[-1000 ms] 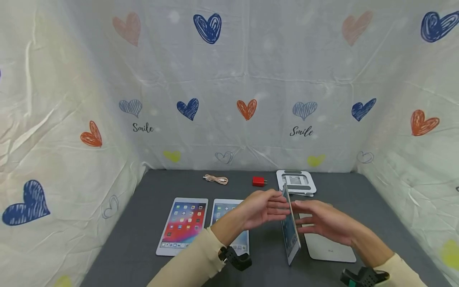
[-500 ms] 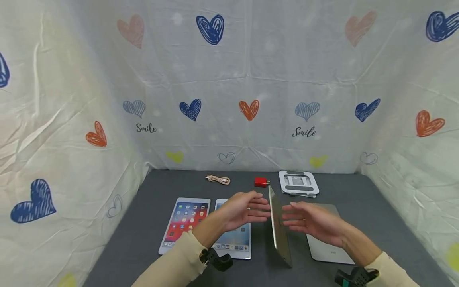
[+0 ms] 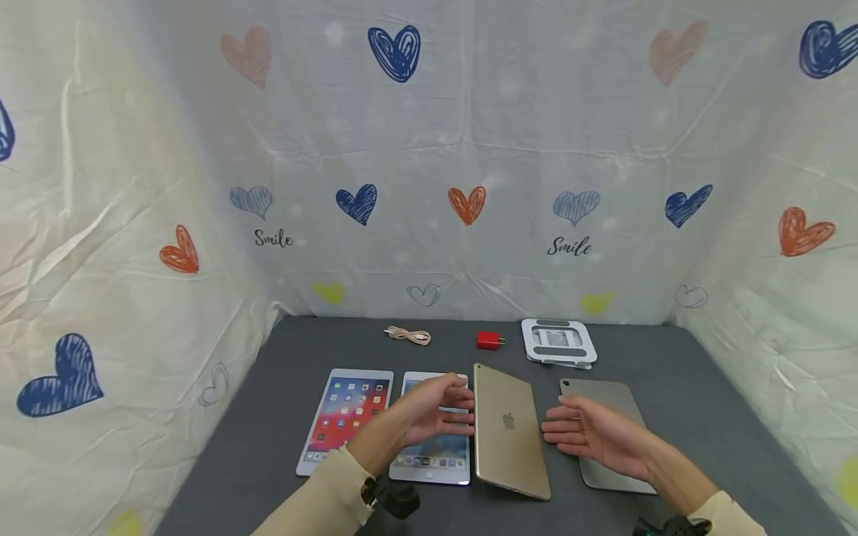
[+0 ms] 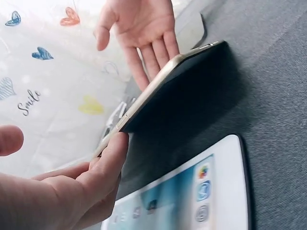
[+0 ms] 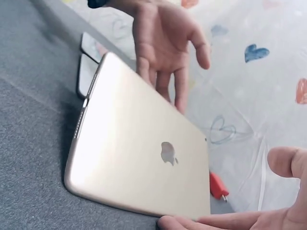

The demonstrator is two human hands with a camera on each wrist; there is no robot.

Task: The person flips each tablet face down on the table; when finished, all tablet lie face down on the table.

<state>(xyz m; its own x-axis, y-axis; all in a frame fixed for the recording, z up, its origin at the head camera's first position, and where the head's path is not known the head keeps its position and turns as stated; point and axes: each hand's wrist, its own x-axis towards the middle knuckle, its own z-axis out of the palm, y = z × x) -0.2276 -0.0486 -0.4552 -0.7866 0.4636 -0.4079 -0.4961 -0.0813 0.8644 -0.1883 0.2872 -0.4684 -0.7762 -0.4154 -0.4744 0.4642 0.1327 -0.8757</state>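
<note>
A gold tablet [image 3: 509, 435] leans tilted on its right edge, its Apple-logo back toward the right and its dark screen side facing down left. My left hand [image 3: 432, 411] touches its raised left edge with extended fingers, the thumb standing away, as the left wrist view shows. Beside the lower right edge is my right hand [image 3: 596, 433], palm inward and fingers straight; in the right wrist view its fingertips [image 5: 175, 223] meet that edge. A white tablet with a blue screen [image 3: 439, 449] lies partly behind my left hand. Under my right hand lies a grey tablet [image 3: 610, 398], face down.
A white tablet with a red screen [image 3: 345, 424] lies at the left. Along the back of the dark grey table [image 3: 241, 447] are a coiled cable [image 3: 409, 336], a red charger plug [image 3: 488, 340] and a folded white stand [image 3: 559, 341]. A heart-print curtain [image 3: 462, 112] encloses the table.
The gold tablet has gone from near upright, screen to the left, to leaning over leftward with its back showing. My left hand has moved left and lower with its edge; the right has shifted slightly.
</note>
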